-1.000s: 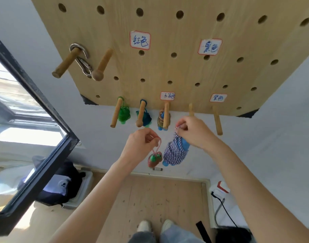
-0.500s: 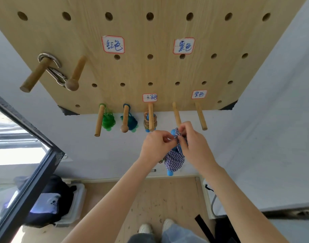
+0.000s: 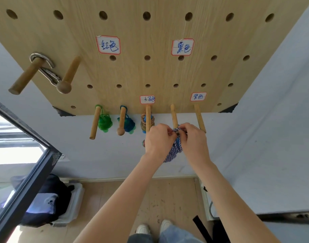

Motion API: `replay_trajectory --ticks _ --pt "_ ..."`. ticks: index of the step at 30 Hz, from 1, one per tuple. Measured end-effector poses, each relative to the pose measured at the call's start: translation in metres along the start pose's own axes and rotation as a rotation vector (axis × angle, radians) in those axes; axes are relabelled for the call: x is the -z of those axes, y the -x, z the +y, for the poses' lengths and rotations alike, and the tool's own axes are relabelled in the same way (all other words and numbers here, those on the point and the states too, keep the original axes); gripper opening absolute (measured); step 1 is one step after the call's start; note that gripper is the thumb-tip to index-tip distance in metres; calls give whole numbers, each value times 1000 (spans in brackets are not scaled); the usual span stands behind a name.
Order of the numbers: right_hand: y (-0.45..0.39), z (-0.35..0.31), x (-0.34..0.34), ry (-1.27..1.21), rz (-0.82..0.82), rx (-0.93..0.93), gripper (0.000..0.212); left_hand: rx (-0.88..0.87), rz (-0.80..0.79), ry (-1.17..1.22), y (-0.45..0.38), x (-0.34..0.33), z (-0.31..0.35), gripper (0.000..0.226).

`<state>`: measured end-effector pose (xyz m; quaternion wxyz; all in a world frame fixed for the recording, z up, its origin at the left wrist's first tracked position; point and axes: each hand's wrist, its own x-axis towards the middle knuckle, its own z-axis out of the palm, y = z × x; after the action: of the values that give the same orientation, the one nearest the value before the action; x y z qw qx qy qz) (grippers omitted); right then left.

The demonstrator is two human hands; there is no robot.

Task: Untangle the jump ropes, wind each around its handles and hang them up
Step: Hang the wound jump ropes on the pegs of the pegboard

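**Both hands on the blue-and-white rope at the pegboard**

We pinch the top of the wound blue-and-white jump rope (image 3: 174,149) with our left hand (image 3: 159,138) and right hand (image 3: 194,141), fingers curled on its loop just below a bare wooden peg (image 3: 173,116). At ten o'clock from the hands, three wound ropes hang on pegs: green (image 3: 104,122), teal (image 3: 128,125) and orange (image 3: 144,122)

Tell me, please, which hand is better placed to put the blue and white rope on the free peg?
Probably the right hand: it pinches the top of the blue and white rope right below the bare peg. The left hand sits further left, nearer the occupied peg.
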<state>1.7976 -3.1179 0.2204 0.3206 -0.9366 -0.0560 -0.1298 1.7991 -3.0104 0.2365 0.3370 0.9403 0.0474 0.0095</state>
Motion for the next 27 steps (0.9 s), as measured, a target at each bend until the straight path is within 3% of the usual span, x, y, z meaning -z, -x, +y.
replay_trajectory --ticks 4,11,15,19,25,27 --pt "-6 12 3 -135 -97 43 10 -56 -43 -34 -8 3 -6 21" --pt "-24 21 -2 -186 -98 39 9 -25 38 -79 -14 -4 -3 22" --pt "-11 18 -8 -183 40 69 12 -21 53 -120 -14 -8 -2 22" --pt "10 25 -11 15 104 154 14 9 72 -43 -13 -8 -3 20" --pt "1 16 -14 53 33 -44 17 36 74 29 -16 -6 -2 18" --pt "-1 10 -12 -74 64 -124 16 54 67 47 -17 -6 -3 18"
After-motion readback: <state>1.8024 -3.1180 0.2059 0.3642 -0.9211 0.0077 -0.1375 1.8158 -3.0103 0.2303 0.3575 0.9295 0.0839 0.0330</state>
